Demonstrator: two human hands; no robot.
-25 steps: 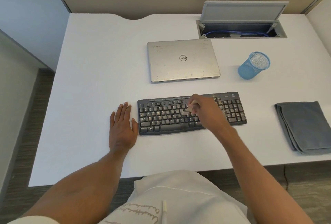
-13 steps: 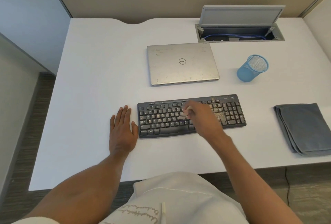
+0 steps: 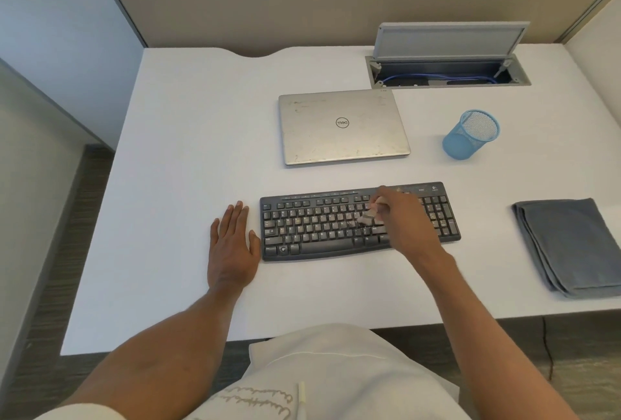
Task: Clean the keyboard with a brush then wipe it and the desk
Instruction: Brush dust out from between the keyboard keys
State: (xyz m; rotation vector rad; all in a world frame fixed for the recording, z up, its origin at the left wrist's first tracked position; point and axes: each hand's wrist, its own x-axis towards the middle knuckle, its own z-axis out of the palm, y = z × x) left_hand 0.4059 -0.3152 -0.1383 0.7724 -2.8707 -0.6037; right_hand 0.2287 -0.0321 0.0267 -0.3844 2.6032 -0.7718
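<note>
The keyboard [image 3: 359, 221] lies at frame centre on the desk [image 3: 188, 151]. The right hand [image 3: 400, 218] pinches a small brush [image 3: 368, 216], bristles on the middle keys. The left hand [image 3: 232, 248] rests flat on the desk, fingers straight, its thumb just beside the keyboard's left end.

Risk, as I judge it: a hard stroke could slide the keyboard, since the left hand only borders it, and flick dust onto the desk.

A closed laptop [image 3: 342, 125] sits above, a blue mesh cup [image 3: 470, 134] at upper right, a folded grey cloth [image 3: 571, 245] at right. Nothing blocks the brush.
</note>
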